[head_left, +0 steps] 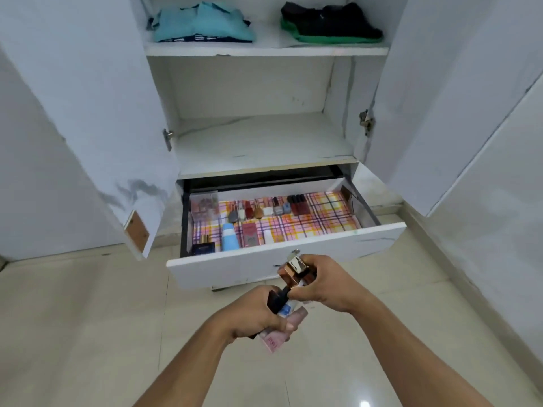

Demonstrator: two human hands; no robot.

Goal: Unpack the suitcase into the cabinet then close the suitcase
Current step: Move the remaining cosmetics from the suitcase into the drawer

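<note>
Before the open white cabinet (264,83), both hands hover over the tiled floor (73,318), just in front of the pulled-out drawer (264,262). Left hand (258,315) curls round a bundle: a black bottle (276,299), a blue-and-white item and a pink tube (273,337) whose lettering is too blurred to read. Right hand (320,286) grips a rose-gold capped perfume bottle (295,271) and pinches the black bottle's top. Cosmetics line the drawer's plaid liner (323,221); folded clothes (202,24) sit on the top shelf.
</note>
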